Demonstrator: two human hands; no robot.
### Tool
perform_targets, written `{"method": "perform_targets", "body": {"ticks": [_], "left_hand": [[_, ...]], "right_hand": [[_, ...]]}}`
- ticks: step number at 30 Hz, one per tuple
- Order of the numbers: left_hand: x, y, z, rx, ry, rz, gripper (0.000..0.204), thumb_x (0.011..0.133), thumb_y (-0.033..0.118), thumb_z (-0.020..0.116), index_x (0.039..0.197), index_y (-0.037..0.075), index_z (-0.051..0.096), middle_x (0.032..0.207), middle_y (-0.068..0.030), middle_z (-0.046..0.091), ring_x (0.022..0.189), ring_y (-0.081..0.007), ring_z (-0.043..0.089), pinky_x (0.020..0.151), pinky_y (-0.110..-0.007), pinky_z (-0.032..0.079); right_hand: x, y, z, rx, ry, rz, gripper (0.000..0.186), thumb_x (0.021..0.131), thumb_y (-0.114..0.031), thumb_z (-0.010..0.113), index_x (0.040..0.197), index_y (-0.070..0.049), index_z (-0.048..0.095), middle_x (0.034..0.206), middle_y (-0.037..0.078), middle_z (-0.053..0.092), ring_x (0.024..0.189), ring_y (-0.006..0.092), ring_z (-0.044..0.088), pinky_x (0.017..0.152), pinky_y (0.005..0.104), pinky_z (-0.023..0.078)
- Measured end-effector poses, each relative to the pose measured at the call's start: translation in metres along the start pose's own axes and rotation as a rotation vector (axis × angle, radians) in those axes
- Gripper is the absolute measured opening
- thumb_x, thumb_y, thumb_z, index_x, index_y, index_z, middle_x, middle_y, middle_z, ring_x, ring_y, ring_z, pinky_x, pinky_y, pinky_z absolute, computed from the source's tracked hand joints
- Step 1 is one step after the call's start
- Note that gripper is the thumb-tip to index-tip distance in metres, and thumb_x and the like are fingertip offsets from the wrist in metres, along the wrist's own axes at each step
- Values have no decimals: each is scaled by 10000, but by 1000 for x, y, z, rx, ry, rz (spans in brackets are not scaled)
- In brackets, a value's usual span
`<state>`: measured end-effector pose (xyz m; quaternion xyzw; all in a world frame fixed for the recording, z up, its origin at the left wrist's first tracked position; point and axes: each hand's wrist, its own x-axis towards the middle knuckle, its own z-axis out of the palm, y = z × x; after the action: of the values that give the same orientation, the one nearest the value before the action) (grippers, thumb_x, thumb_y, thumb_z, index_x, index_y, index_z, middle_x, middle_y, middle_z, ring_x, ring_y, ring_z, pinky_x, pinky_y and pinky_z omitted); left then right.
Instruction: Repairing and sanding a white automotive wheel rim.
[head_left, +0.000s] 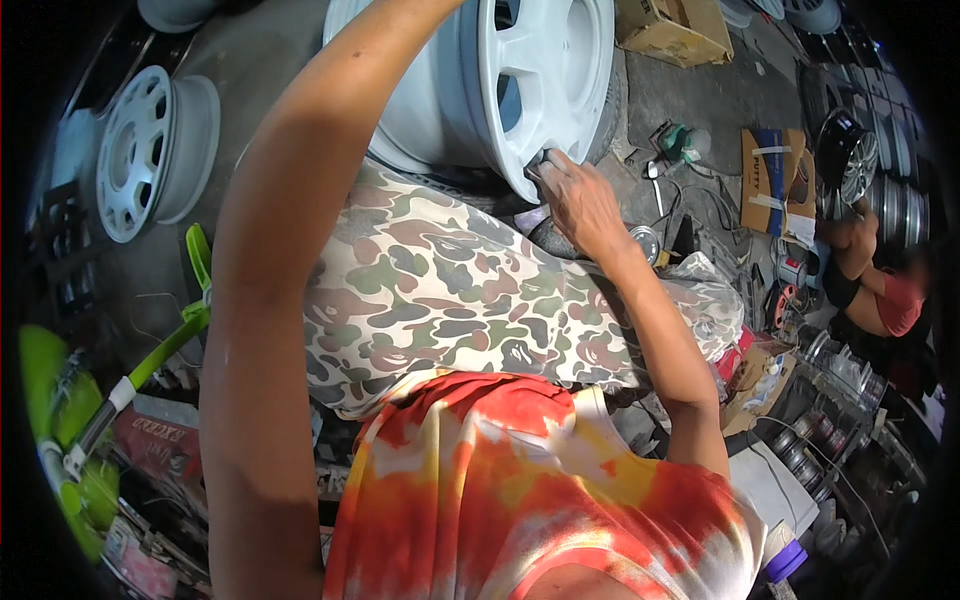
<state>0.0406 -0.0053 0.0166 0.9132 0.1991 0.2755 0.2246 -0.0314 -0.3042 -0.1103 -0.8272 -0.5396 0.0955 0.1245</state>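
A white-coated wheel (545,105) stands upright in front of my legs, in camouflage trousers, with a dark tyre partly visible behind and under it. My right hand (580,205) is at the wheel's lower right rim, fingers closed on a small dark pad against the coated surface. My left forearm rises across the left side of the view and passes out at the top edge, so that hand is hidden from sight.
Another white wheel (135,155) stands at left, above bright green tubular gear (150,355). Cardboard boxes (670,30), a green power tool (680,143) and cables lie rightward. A co-worker in red (895,300) sits beside shiny wheels (855,155) at far right.
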Motion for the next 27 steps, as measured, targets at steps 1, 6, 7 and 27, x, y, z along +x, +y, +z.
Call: {"method": "perform_targets", "body": {"ticks": [1,6,7,27], "left_hand": [[0,0,0,3,-10,-11,357,870,136,637,1181,-10,543,1087,-293,688,1074,-479,651,945,-549,497],[-5,3,-6,-15,-6,0,350,864,134,644,1169,-9,549,1078,-293,689,1072,-478,651,941,-552,496],[-7,9,-7,-30,7,12,345,861,131,646,1162,-7,550,1073,-292,690,1070,-479,651,940,-554,495],[-4,5,-7,-7,-40,-10,338,848,108,638,1153,-3,541,1098,-286,688,1094,-466,647,950,-541,498]], "right_hand": [[-2,2,-2,1,0,0,354,827,-59,681,1175,-41,621,1304,192,623,916,363,659,797,451,519],[-10,3,-16,-8,-98,6,360,818,-36,670,1174,-52,621,1309,206,626,969,365,659,852,435,502],[-11,4,-10,-31,-51,-6,370,815,-31,671,1181,-54,618,1308,199,623,972,357,659,853,428,497],[0,-2,0,-87,48,-48,392,797,-33,677,1183,-78,625,1202,140,643,962,311,662,830,428,477]]}}
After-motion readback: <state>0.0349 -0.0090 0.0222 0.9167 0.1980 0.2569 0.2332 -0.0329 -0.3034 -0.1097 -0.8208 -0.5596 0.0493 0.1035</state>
